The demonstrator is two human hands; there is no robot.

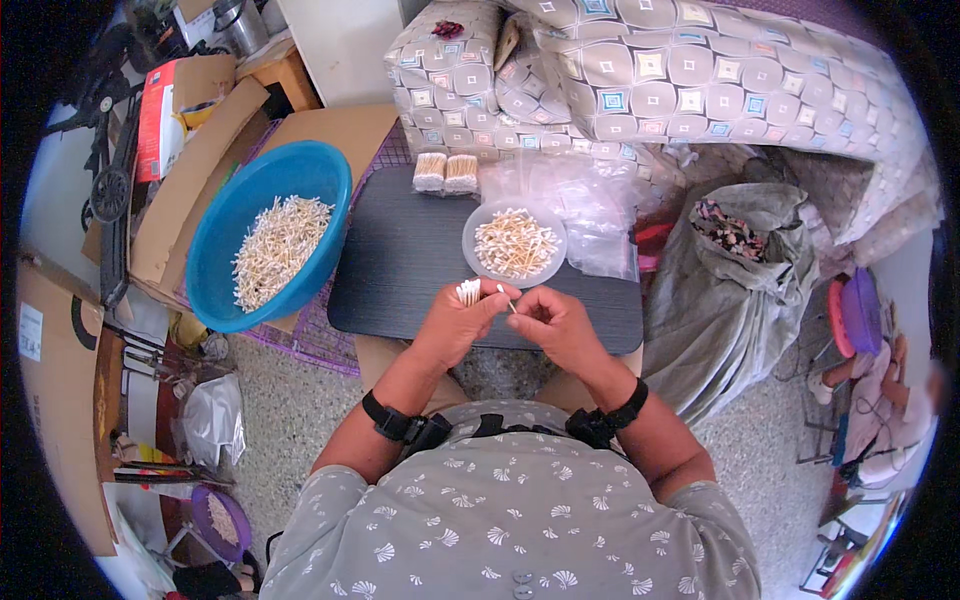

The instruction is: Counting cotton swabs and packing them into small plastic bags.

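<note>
My left hand (452, 328) is closed around a small bunch of cotton swabs (468, 292), white tips pointing up. Between the thumb and fingers of my right hand (562, 328) is a single cotton swab (507, 300), held close to the left fingertips. Just beyond both hands, a translucent round bowl (467, 243) holds a heap of loose cotton swabs (515, 243). It stands on a dark low table (400, 260). Two clear packs of cotton swabs (445, 172) sit at the table's far edge, left of a pile of clear plastic bags (590, 215).
To the left, a large blue tub (212, 255) full of loose swabs rests tilted by cardboard boxes (205, 180). A patterned sofa (650, 80) lines the far side. A grey-green cloth sack (730, 300) stands right of the table. Part of another person (885, 405) shows far right.
</note>
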